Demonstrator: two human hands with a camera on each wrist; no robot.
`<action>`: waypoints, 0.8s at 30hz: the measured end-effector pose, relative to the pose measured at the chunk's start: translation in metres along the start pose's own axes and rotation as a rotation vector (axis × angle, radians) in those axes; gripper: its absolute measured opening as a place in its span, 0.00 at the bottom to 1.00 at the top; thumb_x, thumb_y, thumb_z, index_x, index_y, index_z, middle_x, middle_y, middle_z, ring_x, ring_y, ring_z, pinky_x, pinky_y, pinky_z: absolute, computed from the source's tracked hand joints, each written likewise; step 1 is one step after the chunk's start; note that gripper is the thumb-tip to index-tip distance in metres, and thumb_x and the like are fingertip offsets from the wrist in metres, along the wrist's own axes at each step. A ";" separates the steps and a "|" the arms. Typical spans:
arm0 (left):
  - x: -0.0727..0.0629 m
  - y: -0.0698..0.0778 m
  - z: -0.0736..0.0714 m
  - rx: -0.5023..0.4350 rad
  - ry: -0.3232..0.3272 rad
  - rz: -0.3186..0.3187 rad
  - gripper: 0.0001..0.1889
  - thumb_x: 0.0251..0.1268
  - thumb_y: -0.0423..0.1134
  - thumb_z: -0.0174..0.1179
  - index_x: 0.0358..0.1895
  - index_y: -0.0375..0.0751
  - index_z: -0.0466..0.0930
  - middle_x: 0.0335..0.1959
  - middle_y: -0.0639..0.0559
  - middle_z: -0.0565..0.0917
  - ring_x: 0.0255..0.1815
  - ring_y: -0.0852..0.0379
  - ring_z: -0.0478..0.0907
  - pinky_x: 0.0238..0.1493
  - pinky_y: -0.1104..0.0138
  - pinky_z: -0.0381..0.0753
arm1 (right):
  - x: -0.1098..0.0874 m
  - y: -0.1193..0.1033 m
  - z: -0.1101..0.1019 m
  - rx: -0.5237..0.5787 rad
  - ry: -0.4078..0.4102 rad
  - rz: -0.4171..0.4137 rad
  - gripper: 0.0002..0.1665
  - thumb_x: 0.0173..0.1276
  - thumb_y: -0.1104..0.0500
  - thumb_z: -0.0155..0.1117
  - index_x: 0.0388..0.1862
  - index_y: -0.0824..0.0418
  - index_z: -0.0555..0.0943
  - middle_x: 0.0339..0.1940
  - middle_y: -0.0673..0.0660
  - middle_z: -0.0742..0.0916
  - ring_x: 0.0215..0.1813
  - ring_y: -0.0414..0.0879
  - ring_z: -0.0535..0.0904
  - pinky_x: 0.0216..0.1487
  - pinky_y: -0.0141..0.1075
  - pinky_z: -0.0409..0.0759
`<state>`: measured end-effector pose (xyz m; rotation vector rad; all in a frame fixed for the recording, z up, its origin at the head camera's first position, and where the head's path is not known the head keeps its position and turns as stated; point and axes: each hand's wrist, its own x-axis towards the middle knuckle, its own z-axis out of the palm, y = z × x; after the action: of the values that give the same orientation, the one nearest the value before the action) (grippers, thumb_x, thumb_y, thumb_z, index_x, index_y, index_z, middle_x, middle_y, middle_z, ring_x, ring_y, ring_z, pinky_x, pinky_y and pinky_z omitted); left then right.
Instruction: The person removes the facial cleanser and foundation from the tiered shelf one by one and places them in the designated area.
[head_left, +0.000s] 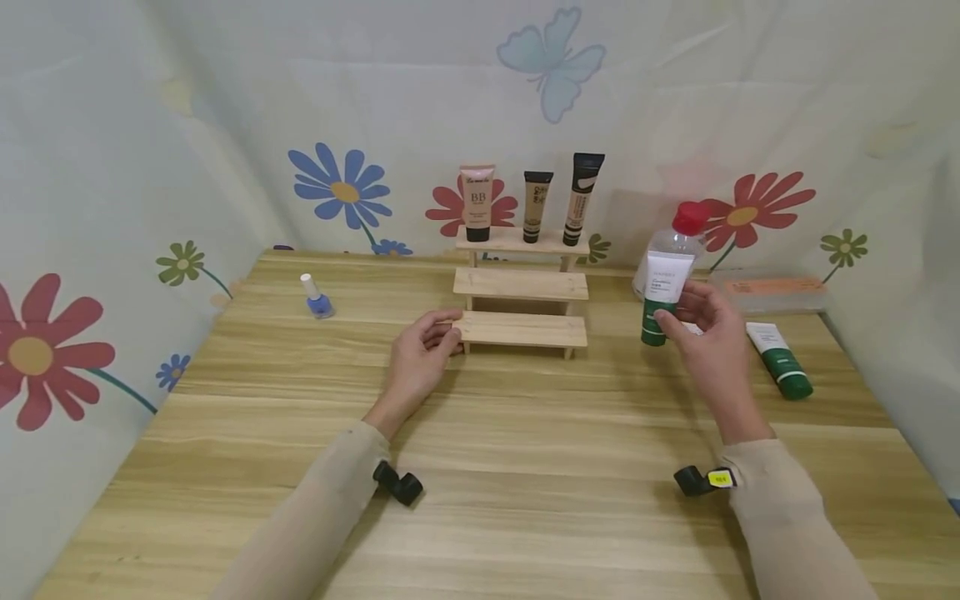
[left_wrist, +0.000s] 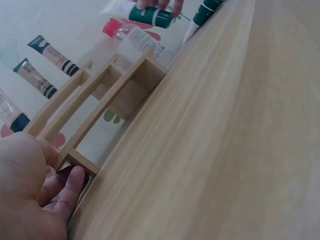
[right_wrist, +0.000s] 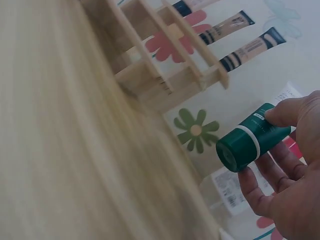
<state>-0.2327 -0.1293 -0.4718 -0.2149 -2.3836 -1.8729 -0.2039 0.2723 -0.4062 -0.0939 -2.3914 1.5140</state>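
Note:
My right hand (head_left: 716, 354) holds a green-and-white squeeze tube (head_left: 663, 298) by its lower part, cap down, raised over the table right of a three-step wooden display stand (head_left: 521, 327). In the right wrist view the thumb presses one side of the green tube (right_wrist: 255, 131) and the fingers lie on the other. My left hand (head_left: 420, 358) grips the left end of the stand's lowest step, its fingers curled at the end leg in the left wrist view. On the top step stand a pink BB cream tube (head_left: 477, 204), a small black-capped tube (head_left: 536, 208) and a taller one (head_left: 582, 200).
Behind the held tube stands a clear bottle (head_left: 678, 242) with a red cap. A second green-and-white tube (head_left: 780, 361) lies at the right, near a clear flat case (head_left: 772, 287). Blue nail polish (head_left: 317, 297) stands at the left. A flowered curtain (head_left: 420, 100) hangs behind the table.

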 end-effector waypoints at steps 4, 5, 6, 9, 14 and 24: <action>0.000 0.000 0.001 0.002 0.001 0.008 0.14 0.87 0.38 0.64 0.67 0.47 0.87 0.54 0.44 0.92 0.54 0.48 0.92 0.56 0.65 0.95 | 0.000 0.015 0.004 -0.002 -0.051 0.041 0.35 0.82 0.54 0.73 0.81 0.62 0.73 0.69 0.61 0.84 0.60 0.39 0.81 0.56 0.18 0.82; 0.000 0.000 0.001 0.003 0.001 0.009 0.14 0.87 0.38 0.64 0.67 0.47 0.87 0.54 0.44 0.92 0.54 0.48 0.92 0.56 0.65 0.95 | 0.000 0.018 0.005 -0.003 -0.058 0.043 0.35 0.82 0.54 0.73 0.81 0.63 0.73 0.68 0.62 0.85 0.59 0.38 0.81 0.55 0.18 0.82; 0.000 0.000 0.001 0.003 0.000 0.008 0.14 0.87 0.38 0.64 0.67 0.47 0.87 0.54 0.43 0.92 0.54 0.47 0.92 0.55 0.65 0.95 | 0.000 0.020 0.005 -0.004 -0.066 0.049 0.35 0.82 0.55 0.73 0.81 0.63 0.73 0.68 0.63 0.85 0.58 0.38 0.81 0.55 0.17 0.82; 0.001 0.000 0.002 0.000 -0.002 0.006 0.14 0.87 0.37 0.64 0.67 0.47 0.87 0.54 0.43 0.92 0.54 0.47 0.92 0.55 0.64 0.95 | -0.002 0.025 0.007 -0.027 -0.083 0.056 0.36 0.83 0.55 0.72 0.82 0.64 0.72 0.68 0.65 0.84 0.59 0.41 0.81 0.56 0.18 0.80; 0.001 -0.001 0.001 -0.005 0.002 0.006 0.14 0.86 0.37 0.64 0.67 0.46 0.87 0.54 0.43 0.92 0.54 0.47 0.92 0.55 0.64 0.95 | -0.005 0.028 0.008 -0.092 -0.107 0.073 0.36 0.84 0.49 0.72 0.82 0.62 0.73 0.67 0.65 0.85 0.63 0.49 0.80 0.57 0.19 0.79; 0.000 0.002 0.001 -0.006 0.001 0.009 0.14 0.87 0.37 0.64 0.67 0.46 0.87 0.54 0.43 0.92 0.54 0.47 0.92 0.55 0.65 0.95 | -0.006 0.036 0.009 -0.138 -0.110 0.069 0.34 0.84 0.48 0.70 0.82 0.60 0.76 0.64 0.67 0.87 0.60 0.53 0.84 0.47 0.14 0.79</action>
<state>-0.2323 -0.1278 -0.4702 -0.2257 -2.3730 -1.8756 -0.2051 0.2787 -0.4427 -0.1278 -2.6045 1.4161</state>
